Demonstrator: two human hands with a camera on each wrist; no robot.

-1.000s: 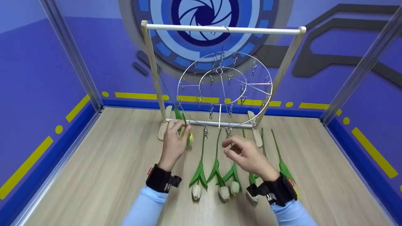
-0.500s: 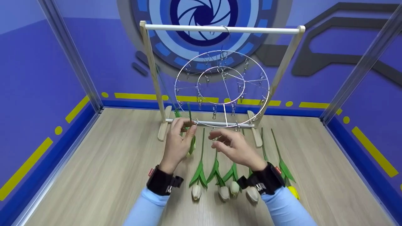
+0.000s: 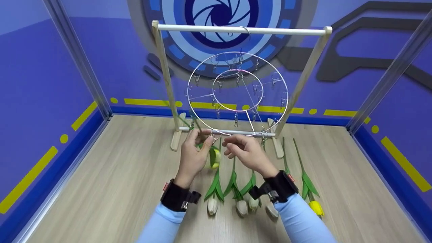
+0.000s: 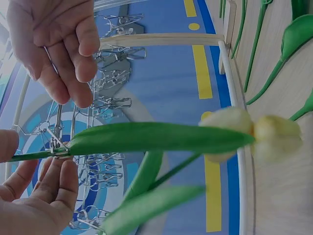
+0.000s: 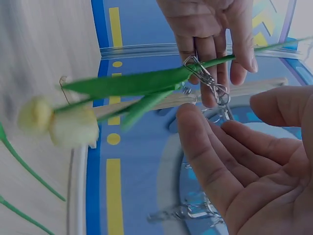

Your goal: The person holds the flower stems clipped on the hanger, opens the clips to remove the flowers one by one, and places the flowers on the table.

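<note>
My left hand (image 3: 194,158) pinches the stem of a tulip (image 3: 216,158) with a pale yellow bloom, its head pointing down. In the right wrist view a wire clip (image 5: 198,68) sits across that stem beside the left fingers. The clip belongs to a round wire hanger (image 3: 250,122). A second tulip's leaf (image 4: 156,208) shows behind, in the left wrist view; what holds it is hidden. My right hand (image 3: 248,153) is close by on the right, fingers loosely bent, with nothing seen between them; it appears apart from the clip.
A wooden frame (image 3: 241,29) carries the hanger, whose many clips dangle around both rings. On the table (image 3: 135,189) lie several white tulips (image 3: 212,206) and a yellow tulip (image 3: 316,208), stems pointing away. Walls surround the table on the left, back and right.
My right hand has moved left toward my left hand, which has shifted slightly right with its tulip. The hanger has turned, and its clips have shifted.
</note>
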